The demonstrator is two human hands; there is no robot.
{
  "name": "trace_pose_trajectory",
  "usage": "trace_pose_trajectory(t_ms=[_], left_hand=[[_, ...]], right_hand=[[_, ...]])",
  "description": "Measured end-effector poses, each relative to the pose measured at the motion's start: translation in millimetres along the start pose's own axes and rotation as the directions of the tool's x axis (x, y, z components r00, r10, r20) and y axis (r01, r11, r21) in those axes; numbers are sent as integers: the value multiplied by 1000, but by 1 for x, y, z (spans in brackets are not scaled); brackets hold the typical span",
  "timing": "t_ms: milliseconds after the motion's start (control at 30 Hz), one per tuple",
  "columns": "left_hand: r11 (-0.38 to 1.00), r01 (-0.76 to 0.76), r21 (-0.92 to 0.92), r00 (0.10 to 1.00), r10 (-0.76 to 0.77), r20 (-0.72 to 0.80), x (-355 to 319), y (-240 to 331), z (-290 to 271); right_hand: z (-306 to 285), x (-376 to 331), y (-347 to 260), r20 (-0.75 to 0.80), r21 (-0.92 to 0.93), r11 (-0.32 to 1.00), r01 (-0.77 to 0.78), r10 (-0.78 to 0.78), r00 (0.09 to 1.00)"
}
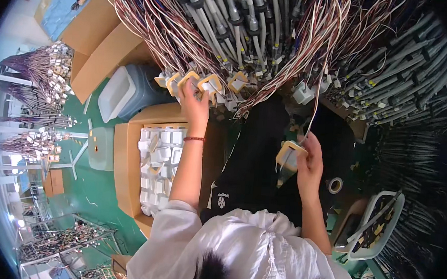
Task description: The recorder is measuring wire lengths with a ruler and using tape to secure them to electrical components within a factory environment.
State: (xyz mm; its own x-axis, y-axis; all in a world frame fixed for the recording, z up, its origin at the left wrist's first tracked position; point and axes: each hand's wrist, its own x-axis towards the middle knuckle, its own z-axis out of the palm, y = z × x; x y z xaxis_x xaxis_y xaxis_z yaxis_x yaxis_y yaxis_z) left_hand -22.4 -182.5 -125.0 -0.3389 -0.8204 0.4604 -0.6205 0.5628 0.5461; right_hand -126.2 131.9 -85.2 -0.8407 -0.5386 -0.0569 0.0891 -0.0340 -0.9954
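Note:
My left hand (194, 106) reaches up to a row of white housings with yellow rims that hang at the ends of wires. Its fingers close around one yellow-rimmed housing (188, 77), partly hidden by them. Right beside it hangs another yellow-rimmed housing (210, 84). Lower and to the right, my right hand (311, 159) grips a white housing with a yellow rim (289, 155). A thin wire (315, 112) runs up from that hand to the hanging bundle. Black cloth (264, 158) lies behind and below it.
Red, white and grey wire bundles (315, 36) hang across the top. An open cardboard box (127, 166) of white housings stands by my left forearm, near a blue-grey bin (145, 94). At right are a tape roll (335, 185) and a white-rimmed tub (392, 226).

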Motion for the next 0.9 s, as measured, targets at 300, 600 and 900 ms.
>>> trace_pose_trajectory(t_ms=[300,600,900], left_hand=[[880,232,-414,971,-232,52,-23,-11,3],[416,544,-729,828,-130,545,-81,138,-74],[84,794,-602,605,-11,796,-88,132,-85]], right_hand=[[1,-3,-23,180,-320,936,146,-91,979],[43,8,-51,335,-1,948,-318,300,893],[35,-13,-50,552,324,763,-560,329,766]])
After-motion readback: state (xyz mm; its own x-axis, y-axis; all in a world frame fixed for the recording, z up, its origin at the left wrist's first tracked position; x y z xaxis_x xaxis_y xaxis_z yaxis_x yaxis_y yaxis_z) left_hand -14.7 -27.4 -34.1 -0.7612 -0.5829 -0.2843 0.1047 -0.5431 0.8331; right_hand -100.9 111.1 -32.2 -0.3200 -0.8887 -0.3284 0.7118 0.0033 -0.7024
